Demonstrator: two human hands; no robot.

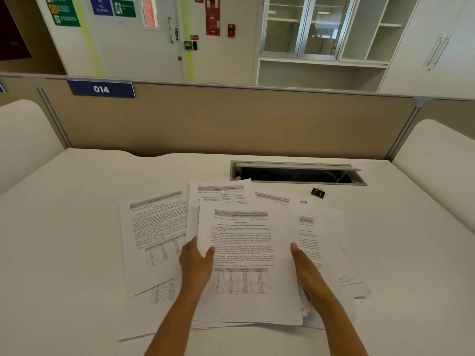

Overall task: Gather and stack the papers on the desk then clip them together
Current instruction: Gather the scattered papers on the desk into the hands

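Note:
Several printed white papers lie fanned out on the white desk. A partly gathered pile sits in the middle, its top sheet showing text and a table. My left hand grips the pile's left edge, thumb on top and fingers underneath. My right hand lies with straight fingers against the pile's right edge. A loose sheet lies to the left, and more sheets spread out to the right. A black binder clip stands on the desk behind the papers, apart from both hands.
An open cable tray slot is cut into the desk behind the papers. A beige partition panel with a blue "014" label closes the back. White curved dividers stand at both sides.

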